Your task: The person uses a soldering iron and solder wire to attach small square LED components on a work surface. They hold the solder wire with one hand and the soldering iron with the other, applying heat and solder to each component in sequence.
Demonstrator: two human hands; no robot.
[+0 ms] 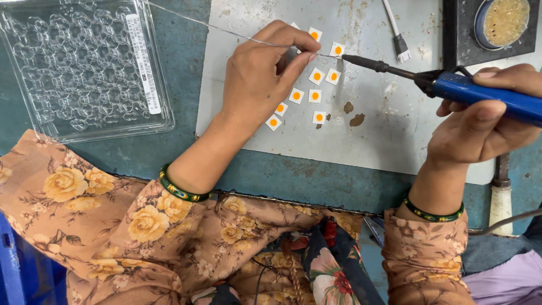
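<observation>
left hand (262,70) pinches a thin solder wire (197,22) between thumb and fingertips, grip narrow and closed on it, wire end over the small white squares with orange dots (316,76) spread on the grey metal plate (372,135). right hand (485,121) has its grip wrapped around the blue-handled soldering iron (468,90), tip just beside the wire end above the squares. left of the plate on the teal desk (186,56) sits a clear plastic blister tray (84,68); brass tip-cleaner pot (504,21) beyond the plate's far right corner.
</observation>
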